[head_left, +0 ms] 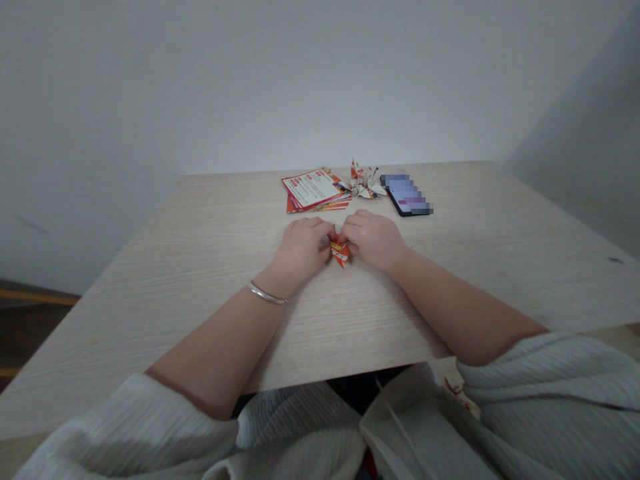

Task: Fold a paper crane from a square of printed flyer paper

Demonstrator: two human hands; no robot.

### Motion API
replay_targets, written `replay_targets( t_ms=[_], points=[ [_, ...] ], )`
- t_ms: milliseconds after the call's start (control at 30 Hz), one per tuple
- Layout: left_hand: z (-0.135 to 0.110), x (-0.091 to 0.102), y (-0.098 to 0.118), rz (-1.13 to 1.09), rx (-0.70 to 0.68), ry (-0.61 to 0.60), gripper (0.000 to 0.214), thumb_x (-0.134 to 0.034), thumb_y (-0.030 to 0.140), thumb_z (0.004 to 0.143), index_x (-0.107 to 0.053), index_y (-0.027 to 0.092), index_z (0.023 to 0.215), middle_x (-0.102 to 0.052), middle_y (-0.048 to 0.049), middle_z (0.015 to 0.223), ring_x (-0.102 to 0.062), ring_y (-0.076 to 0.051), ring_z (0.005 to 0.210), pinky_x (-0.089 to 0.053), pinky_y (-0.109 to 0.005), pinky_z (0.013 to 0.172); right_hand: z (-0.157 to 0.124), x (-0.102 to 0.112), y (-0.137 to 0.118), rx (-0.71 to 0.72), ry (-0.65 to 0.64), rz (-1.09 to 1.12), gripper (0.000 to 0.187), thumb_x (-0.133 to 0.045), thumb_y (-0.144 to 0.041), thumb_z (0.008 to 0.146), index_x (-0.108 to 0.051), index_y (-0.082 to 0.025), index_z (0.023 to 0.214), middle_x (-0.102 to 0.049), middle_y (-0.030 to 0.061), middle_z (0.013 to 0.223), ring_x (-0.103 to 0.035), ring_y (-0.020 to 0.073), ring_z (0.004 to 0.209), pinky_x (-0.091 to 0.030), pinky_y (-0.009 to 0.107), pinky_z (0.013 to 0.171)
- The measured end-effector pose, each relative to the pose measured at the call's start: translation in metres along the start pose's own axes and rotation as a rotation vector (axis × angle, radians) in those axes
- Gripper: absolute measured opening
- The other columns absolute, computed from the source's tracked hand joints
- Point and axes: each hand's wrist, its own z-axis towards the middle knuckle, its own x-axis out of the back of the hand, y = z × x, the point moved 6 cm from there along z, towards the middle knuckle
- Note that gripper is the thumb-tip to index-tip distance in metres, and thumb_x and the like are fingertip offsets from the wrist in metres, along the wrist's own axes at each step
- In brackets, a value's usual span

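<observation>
A small piece of folded orange printed paper (341,253) is held between my two hands, low over the middle of the table. Its pointed end faces toward me. My left hand (306,245) pinches its left side with thumb and fingers. From the other side my right hand (373,239) grips the right edge, fingers curled in. The upper part of the paper is hidden behind my fingertips. Just beyond my hands lie a stack of printed sheets (313,189) with red borders and some folded paper shapes (364,181) with pointed tips.
A phone (406,195) with its screen lit lies at the back right, next to the folded shapes. The pale wooden table (200,267) meets a plain wall (320,80) at its far edge. Its front edge runs close to my body.
</observation>
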Motion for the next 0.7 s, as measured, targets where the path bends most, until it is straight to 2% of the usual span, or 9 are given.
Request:
replay_targets(
  t_ms=[167, 300, 467, 600, 700],
  points=[
    [0.000, -0.003, 0.000, 0.058, 0.013, -0.075, 0.013, -0.063, 0.022, 0.085, -0.075, 0.019, 0.089, -0.077, -0.0101, 0.097, -0.069, -0.030, 0.093, -0.049, -0.047, 0.094, 0.002, -0.001, -0.004, 0.002, -0.090, -0.054, 0.023, -0.055, -0.018, 0.096, -0.077, -0.015, 0.101, -0.076, 0.0123, 0.102, -0.065, 0.0271, 0.103, -0.045, 0.038, 0.075],
    [0.000, -0.001, 0.001, 0.056, 0.056, -0.102, 0.015, -0.064, 0.026, 0.087, -0.077, 0.019, 0.091, -0.079, -0.0109, 0.102, -0.070, -0.032, 0.098, -0.045, -0.053, 0.104, 0.000, -0.001, -0.004, 0.000, -0.176, -0.072, 0.023, -0.058, -0.022, 0.094, -0.079, -0.015, 0.099, -0.078, 0.0117, 0.103, -0.069, 0.0292, 0.100, -0.045, 0.040, 0.073],
    [-0.003, 0.004, 0.008, 0.107, 0.032, -0.158, 0.021, -0.061, 0.026, 0.089, -0.078, 0.018, 0.097, -0.079, -0.0127, 0.103, -0.070, -0.035, 0.106, -0.034, -0.063, 0.116, -0.002, -0.001, -0.006, 0.028, -0.185, -0.084, 0.023, -0.061, -0.026, 0.092, -0.079, -0.014, 0.100, -0.079, 0.0149, 0.103, -0.071, 0.0314, 0.099, -0.045, 0.040, 0.077],
    [-0.003, 0.008, 0.015, 0.185, 0.015, -0.228, 0.024, -0.058, 0.029, 0.092, -0.078, 0.019, 0.099, -0.078, -0.0119, 0.104, -0.070, -0.032, 0.108, -0.030, -0.062, 0.120, -0.001, -0.001, -0.005, 0.028, -0.184, -0.068, 0.022, -0.060, -0.023, 0.092, -0.079, -0.014, 0.099, -0.079, 0.0144, 0.100, -0.071, 0.0297, 0.097, -0.046, 0.039, 0.079],
    [-0.003, 0.011, 0.023, 0.281, -0.009, -0.285, 0.029, -0.052, 0.028, 0.096, -0.079, 0.020, 0.102, -0.078, -0.0114, 0.104, -0.070, -0.031, 0.109, -0.031, -0.059, 0.121, -0.001, -0.001, -0.006, 0.043, -0.203, -0.030, 0.023, -0.059, -0.021, 0.092, -0.080, -0.013, 0.101, -0.079, 0.0137, 0.105, -0.070, 0.0289, 0.103, -0.046, 0.038, 0.083]
  ],
)
